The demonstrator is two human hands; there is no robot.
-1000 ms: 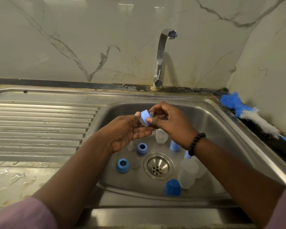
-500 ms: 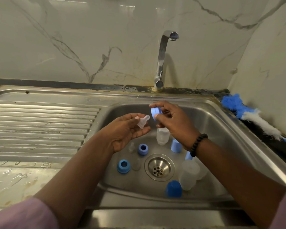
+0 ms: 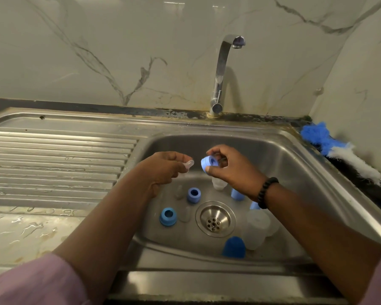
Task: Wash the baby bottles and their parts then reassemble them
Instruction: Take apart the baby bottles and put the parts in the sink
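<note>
— Blue collar ring (image 3: pixel 209 164) at mid-frame: who has it?
— The right hand (image 3: pixel 230 166) pinches it above the sink (image 3: pixel 295 172).
— And the clear teat (image 3: pixel 188 165)?
— Just left of the ring, not touching it, gripped in the left hand (image 3: pixel 163 170). Other parts lie around the drain (image 3: pixel 215 219) below.

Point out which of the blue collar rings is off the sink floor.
The pale blue ring pinched in the right hand, above the basin. The other two rings lie on the sink floor left of the drain.
</note>
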